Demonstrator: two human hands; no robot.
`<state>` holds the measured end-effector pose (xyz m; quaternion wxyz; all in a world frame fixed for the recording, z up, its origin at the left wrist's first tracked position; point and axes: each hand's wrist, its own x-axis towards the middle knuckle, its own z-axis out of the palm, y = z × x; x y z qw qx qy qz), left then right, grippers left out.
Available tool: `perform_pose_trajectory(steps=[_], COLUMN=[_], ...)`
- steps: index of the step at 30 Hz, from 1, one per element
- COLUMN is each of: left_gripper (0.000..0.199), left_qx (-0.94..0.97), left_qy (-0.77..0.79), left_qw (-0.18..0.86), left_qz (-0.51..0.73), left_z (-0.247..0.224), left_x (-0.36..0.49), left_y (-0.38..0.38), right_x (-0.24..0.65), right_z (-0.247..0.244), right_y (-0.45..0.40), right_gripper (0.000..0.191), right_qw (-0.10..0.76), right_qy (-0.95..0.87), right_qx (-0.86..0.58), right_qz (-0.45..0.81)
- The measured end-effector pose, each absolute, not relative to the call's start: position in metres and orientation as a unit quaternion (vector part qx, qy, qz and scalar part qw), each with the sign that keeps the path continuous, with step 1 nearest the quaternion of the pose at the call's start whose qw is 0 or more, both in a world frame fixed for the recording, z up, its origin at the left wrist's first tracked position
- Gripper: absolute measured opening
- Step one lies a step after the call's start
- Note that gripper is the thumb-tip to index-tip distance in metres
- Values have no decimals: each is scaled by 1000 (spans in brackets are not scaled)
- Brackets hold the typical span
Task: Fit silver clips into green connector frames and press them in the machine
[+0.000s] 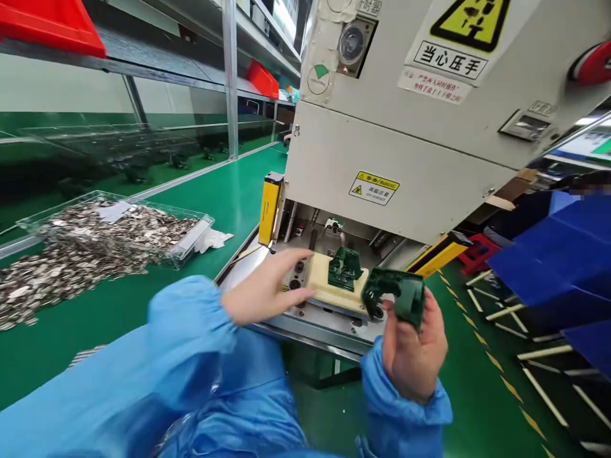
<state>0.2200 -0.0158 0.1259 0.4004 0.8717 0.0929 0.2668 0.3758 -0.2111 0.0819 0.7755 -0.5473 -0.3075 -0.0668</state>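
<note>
My right hand (416,346) grips a dark green molded plastic part (409,298) with a curved cut-out, held just off the right end of a cream-coloured fixture block (324,285). A second dark green piece (344,267) sits on that block, under the opening of a press machine (353,146). My left hand (267,286) reaches in from the left with thumb and fingers apart and nothing between them. Its fingertips are at the block's left end; whether they touch it I cannot tell. Both arms wear blue sleeves.
On the green bench at left, a clear tray (186,245) and a spread pile of small metal pieces (71,273) lie beside the machine. Yellow posts (270,208) flank the press opening. A red bin (48,28) rests on the shelf above. Blue panels (558,254) stand at right.
</note>
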Motion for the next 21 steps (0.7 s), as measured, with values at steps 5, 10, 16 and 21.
perform_pose_trajectory(steps=[5,10,16,21], left_gripper=[80,82,58,63], left_qx=[863,771,752,769], left_qy=[76,131,192,274], left_qw=[444,551,600,567], left_qz=[227,291,192,111], left_z=[126,133,107,70], left_x=[314,281,152,106], left_y=[-24,-21,-14,-13], right_x=[425,440,449,449], right_z=[89,100,113,119], right_y=[-222,-202,-167,-163], right_gripper=[63,73,64,63], right_qw=[757,655,472,413], right_qy=[-280,-393,-526,-555], right_qx=[-585,-642,-708,-718], right_qz=[-83,-59,-8,81])
